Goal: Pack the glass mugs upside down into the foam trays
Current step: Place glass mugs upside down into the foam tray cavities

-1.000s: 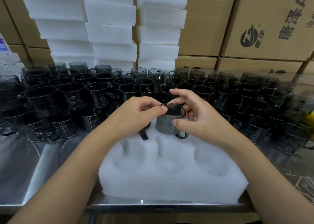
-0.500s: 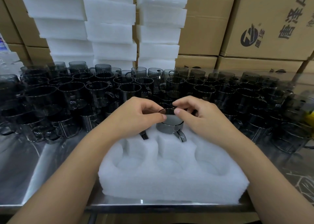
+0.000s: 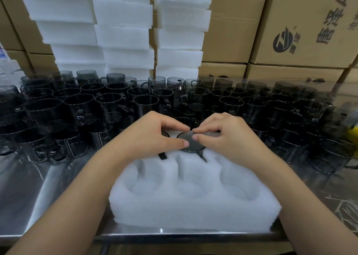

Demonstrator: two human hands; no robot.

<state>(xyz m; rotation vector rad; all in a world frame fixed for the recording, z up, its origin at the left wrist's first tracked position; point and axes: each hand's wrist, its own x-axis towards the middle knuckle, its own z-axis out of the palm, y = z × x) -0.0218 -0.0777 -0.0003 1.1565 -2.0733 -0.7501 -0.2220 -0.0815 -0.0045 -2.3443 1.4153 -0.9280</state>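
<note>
A white foam tray (image 3: 193, 212) with round pockets lies on the steel table in front of me. An upside-down dark glass mug (image 3: 190, 146) sits low in the back middle pocket, its base up and its handle pointing toward me. My left hand (image 3: 155, 132) and my right hand (image 3: 226, 134) both grip its base, thumbs on the near side and forefingers on the far rim. Another upside-down mug (image 3: 164, 134) fills the back left pocket, mostly hidden under my left hand. The three front pockets hold nothing.
Several upright dark glass mugs (image 3: 77, 107) crowd the table behind and beside the tray. Stacks of white foam trays (image 3: 124, 37) and cardboard boxes (image 3: 300, 22) stand at the back. Bare steel table (image 3: 38, 187) shows at front left; something yellow (image 3: 352, 136) at far right.
Both hands have pushed the mug down, from standing high above the back middle pocket to sunk in it with only its base showing. My fingers have closed in over the base.
</note>
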